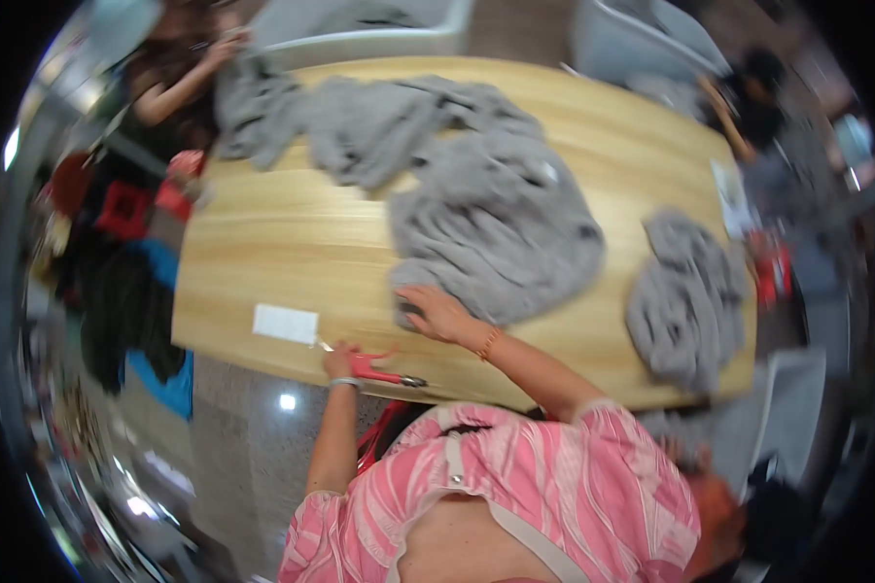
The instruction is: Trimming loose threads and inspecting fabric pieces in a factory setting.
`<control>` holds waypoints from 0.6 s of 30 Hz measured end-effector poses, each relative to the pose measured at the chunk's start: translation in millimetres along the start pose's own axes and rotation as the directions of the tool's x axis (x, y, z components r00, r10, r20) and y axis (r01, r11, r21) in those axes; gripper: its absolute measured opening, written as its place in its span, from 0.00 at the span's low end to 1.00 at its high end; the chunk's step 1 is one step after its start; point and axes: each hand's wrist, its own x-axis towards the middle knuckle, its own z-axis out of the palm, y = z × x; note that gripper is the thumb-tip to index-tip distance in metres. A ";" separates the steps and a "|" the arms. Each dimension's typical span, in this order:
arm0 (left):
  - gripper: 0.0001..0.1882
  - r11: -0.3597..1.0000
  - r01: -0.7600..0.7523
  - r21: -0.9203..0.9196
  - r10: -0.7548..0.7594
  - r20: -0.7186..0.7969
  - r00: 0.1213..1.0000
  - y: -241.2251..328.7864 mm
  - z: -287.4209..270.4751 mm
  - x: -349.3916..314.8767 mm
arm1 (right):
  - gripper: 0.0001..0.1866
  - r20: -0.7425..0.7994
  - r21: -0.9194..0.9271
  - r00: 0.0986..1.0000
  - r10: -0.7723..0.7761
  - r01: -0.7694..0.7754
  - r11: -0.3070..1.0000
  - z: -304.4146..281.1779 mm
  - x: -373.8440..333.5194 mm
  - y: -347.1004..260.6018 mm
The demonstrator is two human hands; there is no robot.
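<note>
At the worktop (272, 262), the left hand (339, 362) holds a red tool (371, 372); the right hand (439, 314) touches fuzzy grey cloth (496, 228), but I can't tell if it grips.

Impossible to read any text, label, number or sign, whether on the white slip (285, 323) at lower left or the blurred pale sheet (733, 197) at right.

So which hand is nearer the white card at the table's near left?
Left. The left hand is just right of the white card; the right hand is farther right, at the gray fabric.
</note>
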 end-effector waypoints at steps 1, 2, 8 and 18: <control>0.11 0.998 0.034 0.045 -0.035 0.013 0.999 8.8 -4.4 8.8 | 0.23 -0.018 -0.004 0.998 0.059 -0.059 0.998 -5.5 -2.7 -0.2; 0.10 0.986 -0.010 0.165 0.005 0.028 1.000 9.2 -13.0 18.5 | 0.23 -0.054 -0.002 0.990 0.133 -0.134 0.991 -8.1 -17.0 8.0; 0.17 0.820 -0.196 0.538 0.172 0.095 0.981 0.8 -4.3 10.8 | 0.22 -0.434 -0.255 0.834 0.341 -0.477 0.841 -71.8 -121.2 85.6; 0.23 0.794 -0.393 0.463 -0.285 0.855 0.433 35.8 157.6 -133.1 | 0.23 -0.231 -0.314 0.642 0.731 -0.760 0.569 -119.2 -159.4 102.7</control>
